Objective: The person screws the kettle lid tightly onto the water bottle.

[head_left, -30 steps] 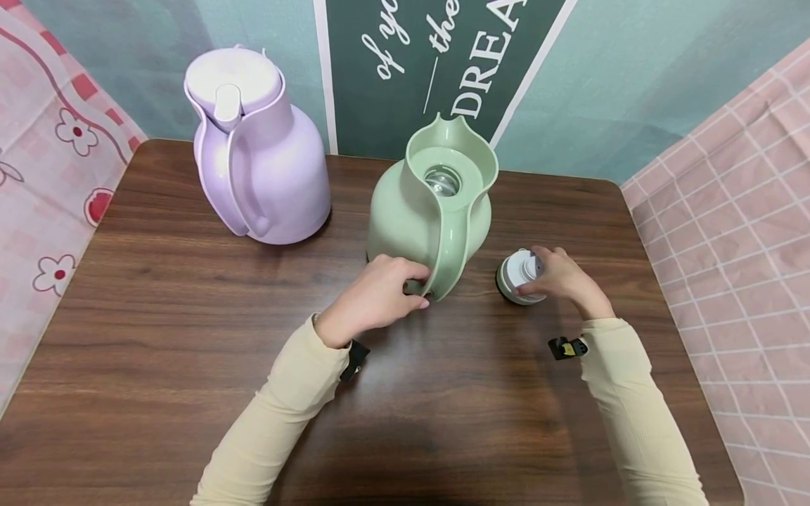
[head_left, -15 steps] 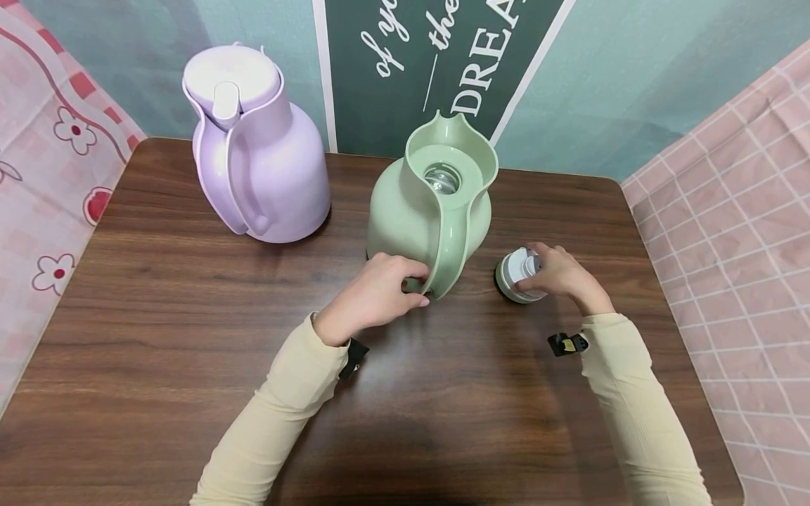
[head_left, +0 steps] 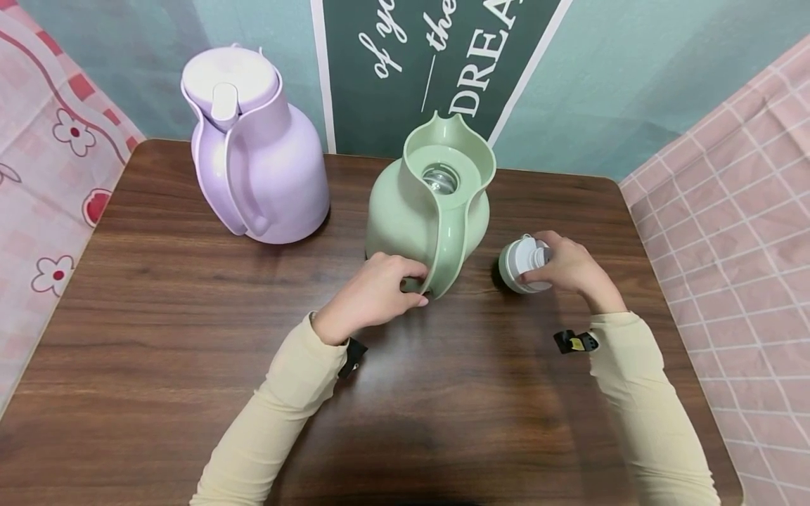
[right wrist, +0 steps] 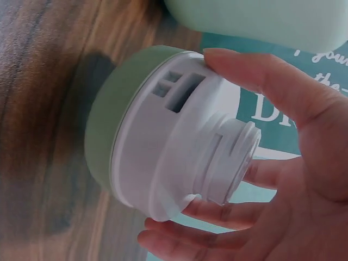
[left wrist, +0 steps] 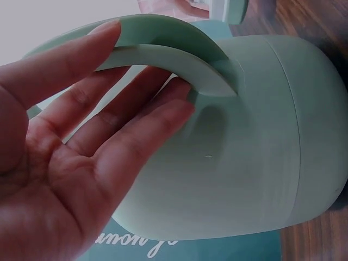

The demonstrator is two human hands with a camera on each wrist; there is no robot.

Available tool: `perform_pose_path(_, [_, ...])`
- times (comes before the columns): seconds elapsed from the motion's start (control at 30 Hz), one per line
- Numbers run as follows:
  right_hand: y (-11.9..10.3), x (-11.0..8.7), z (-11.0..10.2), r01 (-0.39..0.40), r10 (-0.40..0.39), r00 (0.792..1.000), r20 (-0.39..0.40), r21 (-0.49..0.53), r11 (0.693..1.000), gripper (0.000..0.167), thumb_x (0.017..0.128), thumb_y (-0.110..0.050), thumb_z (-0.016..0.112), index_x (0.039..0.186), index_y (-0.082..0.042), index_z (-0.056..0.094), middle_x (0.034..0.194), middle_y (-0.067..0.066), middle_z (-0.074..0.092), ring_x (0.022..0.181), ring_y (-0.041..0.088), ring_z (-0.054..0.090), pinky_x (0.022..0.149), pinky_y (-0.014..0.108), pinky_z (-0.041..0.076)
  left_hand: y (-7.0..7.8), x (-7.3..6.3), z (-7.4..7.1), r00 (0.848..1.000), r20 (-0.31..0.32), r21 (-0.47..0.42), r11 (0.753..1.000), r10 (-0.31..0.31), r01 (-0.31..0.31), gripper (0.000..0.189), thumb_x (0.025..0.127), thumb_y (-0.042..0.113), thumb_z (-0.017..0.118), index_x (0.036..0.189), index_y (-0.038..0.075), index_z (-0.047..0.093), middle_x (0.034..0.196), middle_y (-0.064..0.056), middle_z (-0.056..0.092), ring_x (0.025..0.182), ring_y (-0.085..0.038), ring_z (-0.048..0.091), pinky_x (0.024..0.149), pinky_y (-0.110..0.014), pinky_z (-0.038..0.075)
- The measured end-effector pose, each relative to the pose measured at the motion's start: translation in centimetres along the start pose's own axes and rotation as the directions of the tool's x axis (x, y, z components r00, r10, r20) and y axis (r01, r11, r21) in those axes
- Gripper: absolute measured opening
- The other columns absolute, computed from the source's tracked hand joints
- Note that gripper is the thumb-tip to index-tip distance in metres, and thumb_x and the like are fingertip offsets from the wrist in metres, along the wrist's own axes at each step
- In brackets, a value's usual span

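A pale green vacuum jug (head_left: 395, 218) stands upright with its mouth uncovered, a silvery inner flask showing in the opening. My left hand (head_left: 380, 289) is at the lower end of its handle (head_left: 452, 242); in the left wrist view the thumb lies along the handle (left wrist: 157, 54) and the fingers pass behind it. To the jug's right, my right hand (head_left: 574, 268) pinches the jug's lid (head_left: 520, 261) by its edges, thumb on one side and fingers on the other. The right wrist view shows the lid's white threaded neck (right wrist: 231, 157) pointing toward the palm, its green top facing the table.
A lilac vacuum jug (head_left: 278, 169) with its lid on stands at the back left. Behind the wooden table (head_left: 443, 407) hangs a teal cloth with a dark lettered panel (head_left: 436, 63). Pink patterned cloths (head_left: 747, 232) border both sides.
My right hand has lifted the lid slightly and tilted it, moving a little away from me. The left hand and green jug keep their place.
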State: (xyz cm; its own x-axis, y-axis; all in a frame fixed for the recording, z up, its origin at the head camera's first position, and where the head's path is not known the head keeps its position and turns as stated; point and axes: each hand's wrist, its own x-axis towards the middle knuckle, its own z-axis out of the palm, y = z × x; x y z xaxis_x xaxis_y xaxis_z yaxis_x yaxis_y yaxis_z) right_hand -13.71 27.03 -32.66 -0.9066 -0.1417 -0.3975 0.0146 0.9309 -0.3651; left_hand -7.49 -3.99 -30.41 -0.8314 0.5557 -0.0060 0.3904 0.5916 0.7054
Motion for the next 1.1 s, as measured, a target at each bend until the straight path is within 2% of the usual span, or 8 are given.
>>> perform_pose_path(0.33, [-0.9,-1.2,-1.6,-0.014,0.015,0.998,-0.054,0.025,1.0,0.083,0.073,-0.031,0.074,0.135,0.0,0.029,0.113,0.028,0.045,0.097,0.04,0.045,0.075,0.048,0.04,0.1,0.0,-0.1,1.0,0.01,-0.009,1.0,-0.007,0.007,0.008,0.077,0.013,0.072,0.082,0.011,0.066,0.069,0.004,0.056,0.058,-0.01,0.044,0.06,-0.024,0.039])
perform_pose_path(0.6, [-2.6,-2.3,-3.3,0.031,-0.028,0.993,-0.111,0.025,0.999,0.082,0.073,-0.032,0.075,0.133,-0.002,0.028,0.115,0.026,0.043,0.097,0.04,0.045,0.076,0.049,0.039,0.1,0.0,-0.1,1.0,0.013,-0.016,1.0,-0.002,0.003,0.008,0.077,0.013,0.072,0.082,0.011,0.066,0.069,0.004,0.056,0.058,-0.01,0.044,0.058,-0.023,0.038])
perform_pose_path(0.73, [-3.8,-3.0,-4.6,0.092,-0.082,0.981,-0.177,0.047,0.995,0.08,0.072,-0.027,0.076,0.131,-0.001,0.029,0.114,0.024,0.043,0.097,0.038,0.044,0.076,0.048,0.037,0.1,0.0,-0.2,1.0,0.014,-0.017,1.0,-0.008,0.008,0.008,0.077,0.014,0.072,0.081,0.012,0.066,0.069,0.004,0.056,0.058,-0.01,0.044,0.058,-0.023,0.038])
perform_pose_path(0.87, [-5.1,-3.8,-5.9,0.164,-0.144,0.961,-0.238,0.063,0.985,0.078,0.07,-0.021,0.078,0.13,0.001,0.032,0.113,0.022,0.043,0.094,0.036,0.044,0.074,0.042,0.037,0.1,0.0,-0.2,1.0,0.015,-0.017,1.0,-0.013,0.014,0.008,0.077,0.014,0.072,0.081,0.013,0.065,0.068,0.004,0.056,0.059,-0.01,0.045,0.058,-0.023,0.038])
perform_pose_path(1.1, [-6.9,-4.9,-7.5,0.162,-0.138,0.957,-0.254,0.078,0.984,0.081,0.07,-0.025,0.079,0.132,-0.004,0.032,0.119,0.018,0.043,0.094,0.031,0.046,0.069,0.027,0.035,0.1,0.0,-0.3,1.0,0.018,-0.018,1.0,-0.018,0.019,0.008,0.077,0.014,0.072,0.08,0.013,0.065,0.068,0.004,0.056,0.059,-0.01,0.045,0.058,-0.023,0.038])
